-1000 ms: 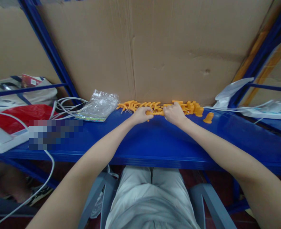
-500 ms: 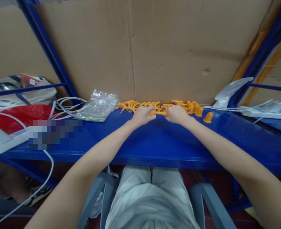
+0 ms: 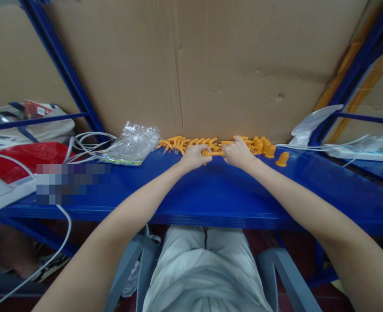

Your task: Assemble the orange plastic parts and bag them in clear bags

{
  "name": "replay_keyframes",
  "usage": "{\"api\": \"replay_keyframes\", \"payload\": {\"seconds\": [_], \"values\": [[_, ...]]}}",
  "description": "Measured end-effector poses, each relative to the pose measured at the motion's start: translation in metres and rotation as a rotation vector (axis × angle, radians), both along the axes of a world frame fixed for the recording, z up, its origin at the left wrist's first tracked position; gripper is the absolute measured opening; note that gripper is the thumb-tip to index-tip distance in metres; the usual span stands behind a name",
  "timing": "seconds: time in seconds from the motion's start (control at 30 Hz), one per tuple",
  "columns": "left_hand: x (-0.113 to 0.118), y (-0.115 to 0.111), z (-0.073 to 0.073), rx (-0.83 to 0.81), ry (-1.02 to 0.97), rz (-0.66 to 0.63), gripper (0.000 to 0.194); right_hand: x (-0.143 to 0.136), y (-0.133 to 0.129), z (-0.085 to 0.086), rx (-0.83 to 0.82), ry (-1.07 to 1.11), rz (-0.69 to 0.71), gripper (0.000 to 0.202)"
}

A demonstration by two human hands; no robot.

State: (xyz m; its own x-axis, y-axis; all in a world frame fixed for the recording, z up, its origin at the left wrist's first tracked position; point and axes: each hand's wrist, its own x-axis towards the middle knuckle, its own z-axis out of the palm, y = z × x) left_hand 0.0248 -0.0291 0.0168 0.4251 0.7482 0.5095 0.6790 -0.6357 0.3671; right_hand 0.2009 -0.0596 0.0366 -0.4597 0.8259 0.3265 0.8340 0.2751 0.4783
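Note:
Between my two hands, over the blue tabletop, is a slim yellow-orange plastic piece (image 3: 215,153) with a wider end at the left. My left hand (image 3: 193,158) is closed round that wider end. The fingers of my right hand (image 3: 239,152) are bent about the piece's right end, which they cover. Just behind my hands lie several branched yellow-orange pieces (image 3: 175,141) with small metal springs or screws near them. Beyond my right hand several yellow-orange cup-shaped pieces (image 3: 260,144) stand in a cluster, and a single cup-shaped piece (image 3: 282,159) sits apart.
A clear plastic bag (image 3: 131,143) lies left of the parts. White cables (image 3: 93,138), a red bag (image 3: 31,158) and a power strip (image 3: 12,193) occupy the left side. Cardboard (image 3: 211,69) walls off the back; blue posts (image 3: 63,65) flank it.
My right hand has shifted slightly left and turned, with its knuckles higher. More of the piece's narrow part shows between my hands, and both hands still hold it.

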Motion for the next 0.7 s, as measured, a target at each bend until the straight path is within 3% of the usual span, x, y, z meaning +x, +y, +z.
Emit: {"api": "replay_keyframes", "payload": {"seconds": [0.2, 0.33, 0.7], "values": [[0.001, -0.009, 0.002, 0.178, 0.092, 0.063, 0.025, 0.003, -0.003, 0.006, -0.056, 0.035, -0.040, 0.034], [0.001, -0.008, 0.001, 0.240, 0.104, 0.036, 0.025, 0.004, -0.003, 0.006, -0.080, 0.046, -0.059, 0.035], [0.002, 0.006, -0.002, -0.066, -0.040, 0.006, 0.012, -0.004, -0.001, 0.000, -0.002, -0.012, 0.017, 0.034]]}}
